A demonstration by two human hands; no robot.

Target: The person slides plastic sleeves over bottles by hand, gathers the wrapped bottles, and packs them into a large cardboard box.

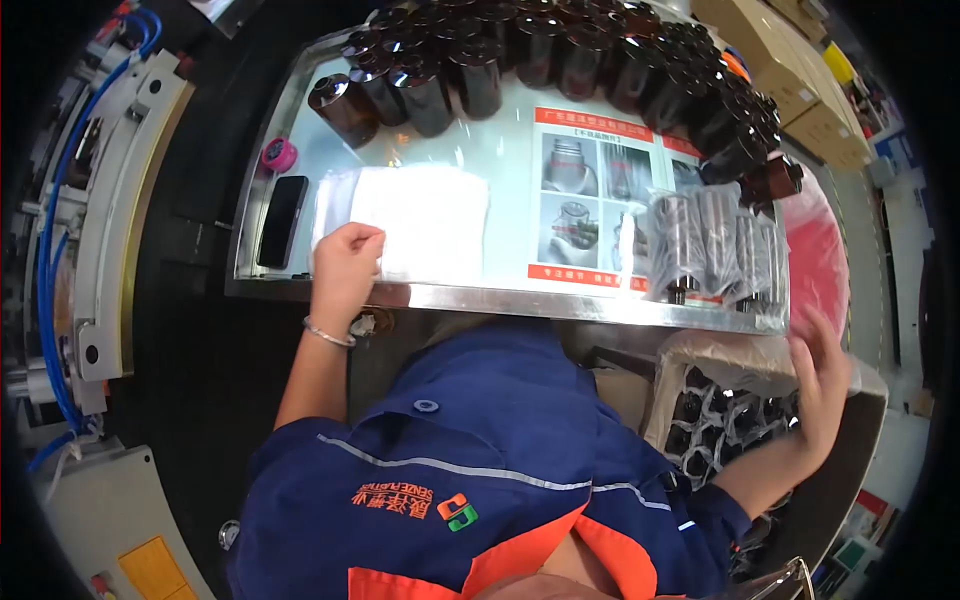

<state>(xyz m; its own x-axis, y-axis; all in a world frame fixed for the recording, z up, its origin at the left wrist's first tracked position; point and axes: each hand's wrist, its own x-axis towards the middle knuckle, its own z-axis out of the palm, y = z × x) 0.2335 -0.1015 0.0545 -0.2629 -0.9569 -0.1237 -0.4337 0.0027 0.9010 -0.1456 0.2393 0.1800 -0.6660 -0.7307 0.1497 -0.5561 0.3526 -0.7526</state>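
Observation:
My left hand is closed in a pinch over the left part of a stack of thin, clear plastic bags. Glare on the stack hides what, if anything, the fingertips hold. My right hand has its fingers stretched out and apart, beside the upper right rim of a lined carton and just below a pink-red surface. Inside the carton, several dark bottles stand in clear plastic. Several bagged dark bottles lie side by side at the table's front right.
Several dark brown bottles crowd the back and right of the metal-edged table. A black phone and a pink tape roll lie on the left. A printed picture sheet covers the middle. Cardboard boxes stand behind at right.

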